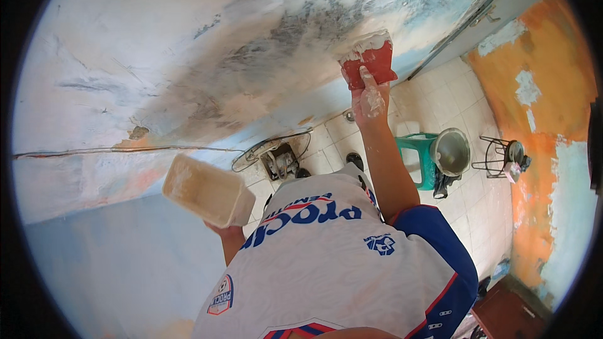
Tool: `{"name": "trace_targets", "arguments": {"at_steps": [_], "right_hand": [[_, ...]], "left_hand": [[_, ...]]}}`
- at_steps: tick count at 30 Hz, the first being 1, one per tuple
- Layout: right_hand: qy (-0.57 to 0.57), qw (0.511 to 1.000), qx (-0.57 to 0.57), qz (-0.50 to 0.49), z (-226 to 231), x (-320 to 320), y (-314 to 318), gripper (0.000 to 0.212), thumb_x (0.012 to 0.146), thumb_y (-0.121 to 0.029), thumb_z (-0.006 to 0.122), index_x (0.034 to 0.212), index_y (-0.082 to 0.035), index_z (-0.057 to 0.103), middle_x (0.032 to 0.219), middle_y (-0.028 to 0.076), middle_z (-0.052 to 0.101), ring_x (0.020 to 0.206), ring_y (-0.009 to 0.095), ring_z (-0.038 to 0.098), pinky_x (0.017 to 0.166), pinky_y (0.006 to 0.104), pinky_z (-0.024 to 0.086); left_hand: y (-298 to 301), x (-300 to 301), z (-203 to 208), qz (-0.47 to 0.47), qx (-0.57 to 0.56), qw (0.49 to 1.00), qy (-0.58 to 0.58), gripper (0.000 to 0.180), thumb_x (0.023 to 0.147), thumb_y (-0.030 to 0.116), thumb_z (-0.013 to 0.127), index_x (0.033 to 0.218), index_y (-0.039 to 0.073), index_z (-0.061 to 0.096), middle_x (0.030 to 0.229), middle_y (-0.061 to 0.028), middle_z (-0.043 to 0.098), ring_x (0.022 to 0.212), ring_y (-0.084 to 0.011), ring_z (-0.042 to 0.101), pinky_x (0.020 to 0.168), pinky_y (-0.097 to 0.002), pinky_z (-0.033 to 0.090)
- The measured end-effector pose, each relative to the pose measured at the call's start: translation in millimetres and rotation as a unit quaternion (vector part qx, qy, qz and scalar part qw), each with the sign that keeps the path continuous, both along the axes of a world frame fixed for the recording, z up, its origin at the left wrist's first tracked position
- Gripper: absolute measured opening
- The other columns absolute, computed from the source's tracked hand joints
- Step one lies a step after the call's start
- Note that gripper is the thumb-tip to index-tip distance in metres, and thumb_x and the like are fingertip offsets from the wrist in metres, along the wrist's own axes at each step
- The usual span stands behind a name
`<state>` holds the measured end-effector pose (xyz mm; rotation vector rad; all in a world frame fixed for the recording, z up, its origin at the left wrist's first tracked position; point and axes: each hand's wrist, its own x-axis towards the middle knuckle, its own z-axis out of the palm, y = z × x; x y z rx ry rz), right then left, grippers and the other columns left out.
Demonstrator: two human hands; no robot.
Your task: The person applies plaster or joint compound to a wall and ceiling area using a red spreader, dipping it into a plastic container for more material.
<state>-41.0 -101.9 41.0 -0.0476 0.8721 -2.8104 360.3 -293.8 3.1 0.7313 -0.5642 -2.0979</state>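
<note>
My right hand reaches up to the wall, its fingers closed round a red putty spreader. White paste coats the spreader's far edge, and smears of it lie on my hand. That edge is at the stained wall; whether it presses on the surface I cannot tell. On the left, my left hand supports a cream rectangular plastic tub from below. The tub is tilted, with whitish residue on its inner walls. Most of the left hand's fingers are hidden behind it.
A green plastic stool carries a grey bucket at right. Beyond stands a black metal stool. An open box of items sits on the tiled floor near my feet. A cable runs along the wall. Orange wall peels at right.
</note>
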Motion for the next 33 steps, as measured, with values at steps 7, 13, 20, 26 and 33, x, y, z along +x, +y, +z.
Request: {"name": "trace_targets", "arguments": {"at_steps": [7, 13, 20, 26, 33], "right_hand": [[-0.044, 0.995, 0.034, -0.088, -63, 21, -13, 0.050, 0.092, 0.008, 0.056, 0.138, -0.005, 0.044, 0.133, 0.014, 0.055, 0.111, 0.031, 0.063, 0.091, 0.0464, 0.058], [-0.126, 0.980, 0.092, -0.121, -166, 31, -7, 0.038, 0.090, -0.003, 0.057, 0.127, -0.006, 0.047, 0.115, 0.009, 0.058, 0.098, 0.024, 0.064, 0.084, 0.0408, 0.059], [-0.184, 0.957, 0.190, -0.119, -223, 2, -31, 0.020, 0.092, -0.014, 0.046, 0.101, 0.000, 0.057, 0.086, 0.014, 0.062, 0.067, 0.027, 0.067, 0.063, 0.0411, 0.062], [-0.277, 0.912, 0.278, -0.121, -225, -25, -57, 0.034, 0.098, -0.026, 0.043, 0.095, 0.003, 0.062, 0.082, 0.017, 0.067, 0.062, 0.025, 0.068, 0.050, 0.0364, 0.058], [-0.203, 0.933, 0.271, -0.122, -129, -64, -92, 0.035, 0.095, -0.031, 0.050, 0.078, -0.002, 0.057, 0.059, 0.011, 0.056, 0.043, 0.023, 0.054, 0.039, 0.0325, 0.040]], "left_hand": [[-36, 59, 5, 0.009, 0.037, 0.999, -0.015, 0.064, 0.099, 0.053, 0.043, 0.144, 0.007, 0.043, 0.139, -0.0133, 0.054, 0.125, -0.0332, 0.054, 0.105, -0.0512, 0.045], [-61, 88, -3, -0.015, 0.065, 0.995, -0.075, 0.056, 0.101, 0.044, 0.042, 0.142, 0.006, 0.045, 0.139, -0.0166, 0.053, 0.129, -0.0335, 0.050, 0.110, -0.0519, 0.040], [-68, 108, -10, -0.030, 0.048, 0.985, -0.165, 0.053, 0.101, 0.042, 0.042, 0.140, 0.006, 0.046, 0.137, -0.0169, 0.054, 0.128, -0.0334, 0.050, 0.109, -0.0516, 0.040], [-76, 119, -15, -0.039, -0.008, 0.975, -0.221, 0.054, 0.101, 0.044, 0.042, 0.139, 0.006, 0.047, 0.135, -0.0156, 0.055, 0.125, -0.0331, 0.052, 0.106, -0.0511, 0.043], [-84, 125, -25, -0.057, -0.071, 0.964, -0.249, 0.056, 0.100, 0.047, 0.043, 0.138, 0.007, 0.047, 0.133, -0.0142, 0.056, 0.121, -0.0328, 0.055, 0.103, -0.0505, 0.046]]}}
